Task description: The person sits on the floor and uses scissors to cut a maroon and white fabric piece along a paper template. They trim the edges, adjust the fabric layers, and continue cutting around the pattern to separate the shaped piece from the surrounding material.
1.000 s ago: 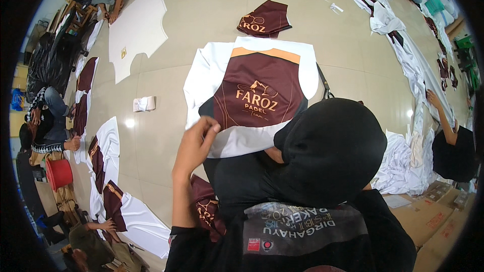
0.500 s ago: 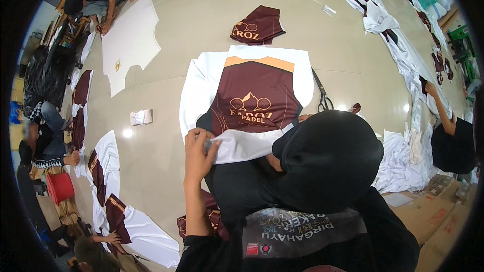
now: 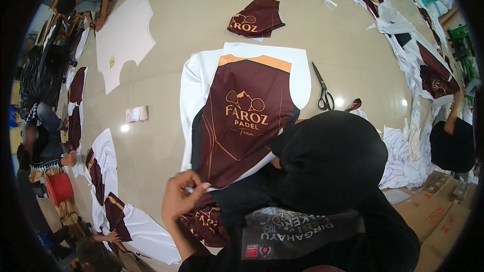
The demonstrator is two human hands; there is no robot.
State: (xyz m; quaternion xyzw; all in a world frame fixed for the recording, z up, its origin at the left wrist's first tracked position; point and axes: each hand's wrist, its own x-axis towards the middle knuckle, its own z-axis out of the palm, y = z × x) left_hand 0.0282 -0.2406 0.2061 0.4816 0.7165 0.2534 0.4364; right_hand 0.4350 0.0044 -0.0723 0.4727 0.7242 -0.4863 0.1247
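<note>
Pinching, between thumb and closed fingers of the left hand (image 3: 180, 195), the near left corner of the maroon garment panel (image 3: 244, 143), laid out on the floor (image 3: 166, 25) and reaching away and rightward from the fingers. Impossible to tell the state of the right fingers, hidden behind the black head covering (image 3: 330, 158). Straight beyond the left fingers, white cloth (image 3: 191, 83) along the panel's left side. Just nearer and right of the same fingers, crumpled maroon cloth (image 3: 210, 227). Farther off to the right, black-handled scissors (image 3: 326, 100); beyond and left, a small pale bundle (image 3: 137, 114).
</note>
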